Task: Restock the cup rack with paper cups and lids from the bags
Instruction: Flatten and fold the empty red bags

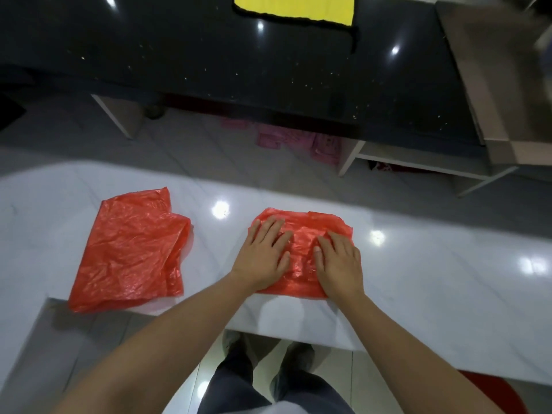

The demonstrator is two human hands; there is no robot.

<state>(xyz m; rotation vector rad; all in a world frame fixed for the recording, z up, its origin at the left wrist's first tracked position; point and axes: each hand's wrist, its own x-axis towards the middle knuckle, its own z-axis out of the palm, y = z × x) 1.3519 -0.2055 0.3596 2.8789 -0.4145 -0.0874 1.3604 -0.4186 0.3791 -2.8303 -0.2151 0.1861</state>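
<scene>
Two flattened red plastic bags lie on a glossy white counter (418,264). The folded bag (301,252) sits in the middle, and both my hands press flat on it. My left hand (264,255) covers its left half with fingers straight and spread. On the bag's right half rests my right hand (339,264), fingers extended. The other red bag (128,252) lies loosely folded to the left, apart from both hands. No cups, lids or cup rack appear in view.
Beyond the white counter runs a tiled floor gap, then a dark speckled counter (209,61) with a yellow cloth (294,7) on it. Pink packets (298,141) lie on the floor beneath it. A brown wooden surface (493,70) stands at the right.
</scene>
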